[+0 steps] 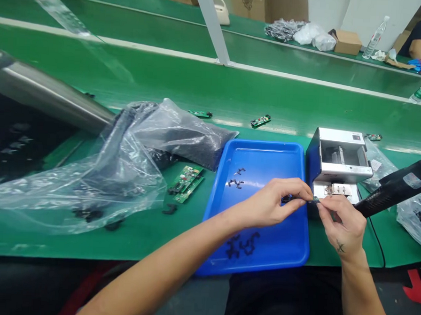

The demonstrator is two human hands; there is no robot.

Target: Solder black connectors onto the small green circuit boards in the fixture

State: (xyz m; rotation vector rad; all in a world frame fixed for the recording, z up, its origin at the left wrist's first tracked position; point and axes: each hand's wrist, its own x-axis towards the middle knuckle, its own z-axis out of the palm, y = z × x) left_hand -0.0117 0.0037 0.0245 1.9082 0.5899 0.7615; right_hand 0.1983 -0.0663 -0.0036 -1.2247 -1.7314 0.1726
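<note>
My left hand point(280, 201) and my right hand point(344, 223) meet over the right edge of a blue tray point(267, 148). Between their fingertips they pinch a small green circuit board point(314, 199), mostly covered by the fingers, with a dark part at its left end. Just beyond my right hand stands a silver and black bench machine point(345, 171) with a metal fixture point(337, 189) at its front. Small black plastic clips point(241, 246) lie in the tray near my left forearm, and more black clips point(235, 183) lie farther back.
Left of the tray are green circuit boards point(186, 182) and a clear plastic bag point(136, 163) with dark contents. Single boards point(261, 121) lie along the conveyor point(186, 88). A black cylindrical tool point(399, 186) reaches in from the right. Another person's arm point(419, 48) shows at the far right.
</note>
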